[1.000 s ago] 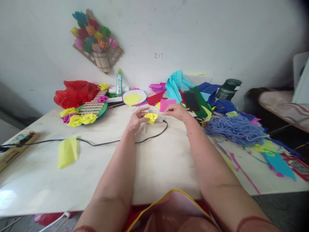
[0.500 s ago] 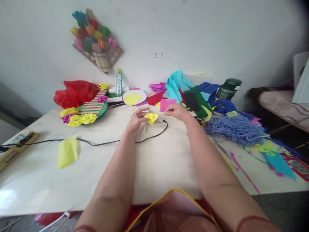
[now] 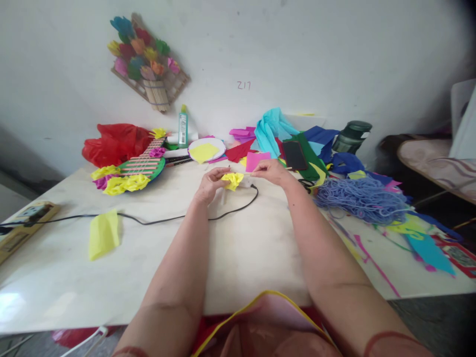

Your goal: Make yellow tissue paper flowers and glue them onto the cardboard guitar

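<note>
My left hand (image 3: 212, 184) is closed on a crumpled yellow paper flower (image 3: 233, 181), gripping its left side. My right hand (image 3: 272, 171) pinches a thin pale stick (image 3: 289, 168), whose inner end reaches toward the flower; whether they touch I cannot tell. Just below the hands, a black cord (image 3: 223, 216) ends beside a whitish object partly hidden behind the flower. Beyond my right hand lies a square of pink paper (image 3: 258, 161). A folded yellow paper sheet (image 3: 104, 235) rests on the table to the left.
A lute-shaped craft (image 3: 143, 166) with paper flowers stands at the back left, near a red plastic bag (image 3: 115, 144) and a glue bottle (image 3: 183, 129). Coloured paper, a dark phone-like slab (image 3: 295, 155), blue yarn (image 3: 362, 200) and a dark green cup (image 3: 352, 137) crowd the right. A power strip (image 3: 29, 225) sits far left.
The fingers of my left hand have come down and closed a little more around the yellow flower. My right hand stays almost where it was.
</note>
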The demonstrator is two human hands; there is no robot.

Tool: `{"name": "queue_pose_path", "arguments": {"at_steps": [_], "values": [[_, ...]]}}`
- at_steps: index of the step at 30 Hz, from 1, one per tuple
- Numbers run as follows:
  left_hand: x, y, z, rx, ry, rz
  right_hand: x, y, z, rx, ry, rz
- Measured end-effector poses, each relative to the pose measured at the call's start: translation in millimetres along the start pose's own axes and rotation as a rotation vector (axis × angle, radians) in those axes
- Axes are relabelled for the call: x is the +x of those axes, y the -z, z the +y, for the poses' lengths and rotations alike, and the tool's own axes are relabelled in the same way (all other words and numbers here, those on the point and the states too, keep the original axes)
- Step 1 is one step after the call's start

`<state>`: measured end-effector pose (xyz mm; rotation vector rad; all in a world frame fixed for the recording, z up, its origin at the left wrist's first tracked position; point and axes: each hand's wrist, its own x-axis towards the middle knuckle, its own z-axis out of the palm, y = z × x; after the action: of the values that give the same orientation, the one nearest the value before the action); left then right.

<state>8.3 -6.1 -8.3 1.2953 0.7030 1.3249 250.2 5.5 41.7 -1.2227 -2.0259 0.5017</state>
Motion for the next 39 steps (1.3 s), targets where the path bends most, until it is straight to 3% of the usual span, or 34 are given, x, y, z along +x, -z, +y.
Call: {"name": "queue_pose_path", "arguments": {"at_steps": [13, 25, 39], "values": [[-0.9, -2.1, 3.5, 0.008, 0.009, 0.023, -1.4, -1.7, -11.1, 0.046, 0.011, -0.098], [-0.9, -4.0, 5.8, -0.003, 0.006, 0.061, 3.1, -15.1, -10.3, 0.098, -0.008, -0.117], [-2.8, -6.4, 8.1, -0.026, 0.036, 0.062, 3.3, -15.0, -14.6, 0.101, -0.025, -0.118]]}}
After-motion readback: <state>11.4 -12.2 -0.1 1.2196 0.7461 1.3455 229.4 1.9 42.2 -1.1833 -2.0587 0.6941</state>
